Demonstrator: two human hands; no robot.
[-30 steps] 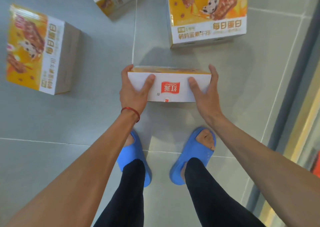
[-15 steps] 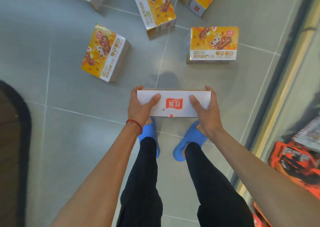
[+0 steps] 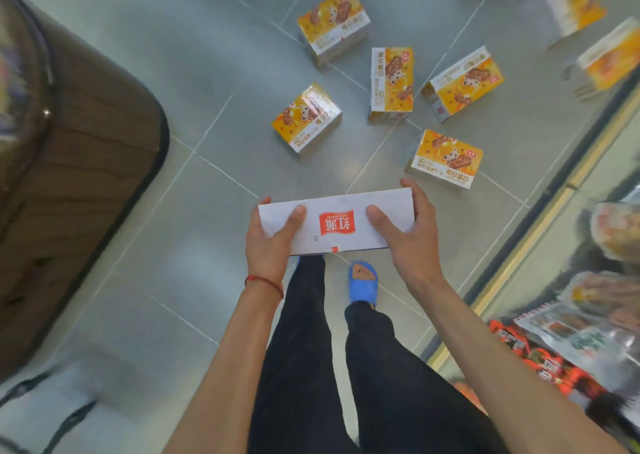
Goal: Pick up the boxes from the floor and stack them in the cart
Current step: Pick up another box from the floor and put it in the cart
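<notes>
I hold one box (image 3: pixel 337 223) in front of me above the floor, its white side with a red logo facing up. My left hand (image 3: pixel 268 242) grips its left end, thumb on top. My right hand (image 3: pixel 410 235) grips its right end the same way. Several more orange and white boxes lie scattered on the grey tiles beyond it, the nearest one (image 3: pixel 445 158) just past my right hand, another box (image 3: pixel 306 119) to the left of it. No cart is plainly visible.
A large brown padded object (image 3: pixel 79 176) fills the left side. A glass-fronted case (image 3: pixel 588 280) with packaged goods runs along the right. My feet in blue slippers (image 3: pixel 363 285) stand on the tiles below the held box.
I have risen from a crouch with the box in both hands; it left the floor. The view has widened, showing more boxes, the brown object on the left and the case on the right.
</notes>
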